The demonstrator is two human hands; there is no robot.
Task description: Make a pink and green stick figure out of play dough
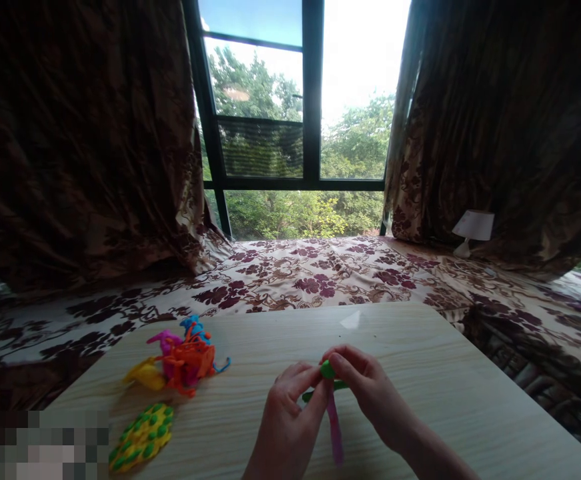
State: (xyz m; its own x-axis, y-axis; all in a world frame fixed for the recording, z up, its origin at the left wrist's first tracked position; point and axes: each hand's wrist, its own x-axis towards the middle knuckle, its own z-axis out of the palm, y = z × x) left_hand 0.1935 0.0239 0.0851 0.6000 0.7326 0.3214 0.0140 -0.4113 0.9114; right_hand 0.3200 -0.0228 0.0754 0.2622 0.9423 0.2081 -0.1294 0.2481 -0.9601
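My left hand [294, 408] and my right hand [366, 388] meet over the table, with fingers pinched around a small green lump [327, 369] that looks like modelling clay. A darker green strip [340, 385] passes behind the fingers, and its other end shows beside my left fingers. Below the fingertips a purple strip [335, 430] hangs or lies toward the near edge; its upper end is hidden by my fingers. To the left is a flat yellow oval piece [145, 433] covered in green dots.
A heap of soft orange [193, 363], pink, blue and yellow pieces sits on the left of the pale wood-grain table [260, 333]. A white scrap [350, 320] lies near the far edge. Beyond are a flowered cloth [315, 280], a small white lamp [473, 227], curtains and a window.
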